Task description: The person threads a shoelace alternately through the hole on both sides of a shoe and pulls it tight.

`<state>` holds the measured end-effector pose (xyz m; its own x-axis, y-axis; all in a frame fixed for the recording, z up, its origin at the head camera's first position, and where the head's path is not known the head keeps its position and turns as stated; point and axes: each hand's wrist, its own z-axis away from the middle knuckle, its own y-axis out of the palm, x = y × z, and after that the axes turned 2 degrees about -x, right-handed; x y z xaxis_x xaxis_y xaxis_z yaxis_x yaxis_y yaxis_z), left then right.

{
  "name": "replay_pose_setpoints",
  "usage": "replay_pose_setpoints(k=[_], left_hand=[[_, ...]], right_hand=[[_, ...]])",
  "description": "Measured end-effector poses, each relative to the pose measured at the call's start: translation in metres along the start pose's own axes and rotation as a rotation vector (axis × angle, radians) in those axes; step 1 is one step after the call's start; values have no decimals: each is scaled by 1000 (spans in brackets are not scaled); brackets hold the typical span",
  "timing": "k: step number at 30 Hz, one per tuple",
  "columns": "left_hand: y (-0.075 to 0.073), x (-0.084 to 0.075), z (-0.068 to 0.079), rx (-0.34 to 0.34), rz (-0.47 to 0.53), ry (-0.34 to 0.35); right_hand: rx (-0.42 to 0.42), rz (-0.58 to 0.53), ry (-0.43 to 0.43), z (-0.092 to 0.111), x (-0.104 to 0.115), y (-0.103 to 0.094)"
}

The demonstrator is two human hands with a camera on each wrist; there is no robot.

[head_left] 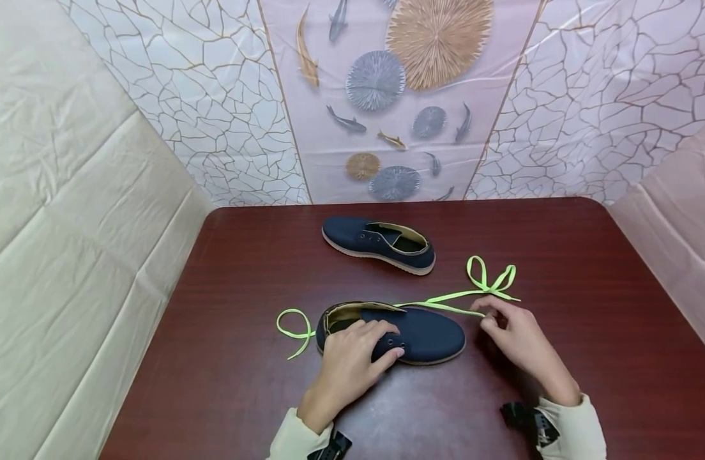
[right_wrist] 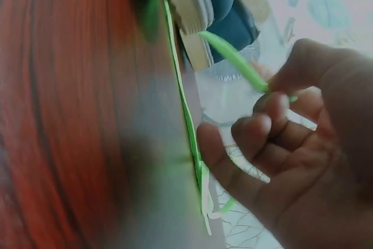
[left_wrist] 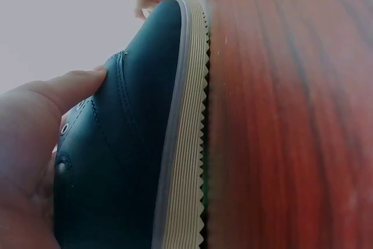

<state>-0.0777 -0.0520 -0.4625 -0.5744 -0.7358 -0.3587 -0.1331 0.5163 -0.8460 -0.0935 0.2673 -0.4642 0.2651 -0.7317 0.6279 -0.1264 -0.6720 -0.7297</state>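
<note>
A navy shoe (head_left: 430, 335) with a pale ridged sole (left_wrist: 185, 132) stands upright on the table, toe to the right. My left hand (head_left: 352, 358) grips it at the eyelets, fingers over the top and thumb on the near side. A lime-green shoelace (head_left: 444, 298) runs out from behind the shoe to the right and ends in a loose bow. Its tip is pinched between the thumb and index finger of my right hand (head_left: 516, 335), with the other fingers curled in the right wrist view. Another green lace (head_left: 295, 334) lies looped beyond the heel.
A second navy shoe (head_left: 381, 246), with no lace in its eyelets, stands farther back, toe to the left. The dark red table (head_left: 243, 275) ends at a patterned cloth (head_left: 329, 172) behind, and pale cloth (head_left: 71, 255) hangs at both sides.
</note>
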Motion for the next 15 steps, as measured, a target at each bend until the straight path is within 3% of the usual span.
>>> replay_pose_setpoints(k=[8, 15], left_hand=[[2, 0, 0, 8, 4, -19], [1, 0, 0, 16, 4, -24]], right_hand=[[-12, -244, 127, 7, 3, 2], [12, -277, 101, 13, 8, 4]])
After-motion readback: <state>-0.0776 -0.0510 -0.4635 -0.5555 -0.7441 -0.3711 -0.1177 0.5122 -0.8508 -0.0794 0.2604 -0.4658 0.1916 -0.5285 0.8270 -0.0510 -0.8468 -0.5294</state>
